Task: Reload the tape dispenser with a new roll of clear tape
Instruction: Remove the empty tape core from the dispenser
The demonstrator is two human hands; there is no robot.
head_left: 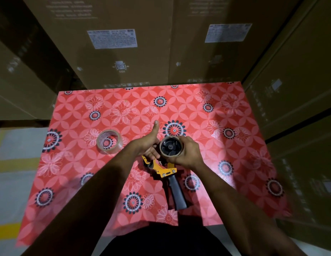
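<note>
A yellow and black tape dispenser [168, 172] lies on the red flowered tablecloth [234, 154], its dark handle pointing toward me. On its black hub sits an empty brown cardboard core [171, 145]. My right hand [186, 152] wraps around that core from the right. My left hand [149, 143] grips the dispenser's yellow front end, thumb raised. A new roll of clear tape [109, 142] lies flat on the cloth to the left of my hands, apart from them.
Tall brown cardboard boxes [124, 43] with white labels stand close behind the table and along the right side [299, 89]. Grey floor with yellow lines [11, 161] shows on the left.
</note>
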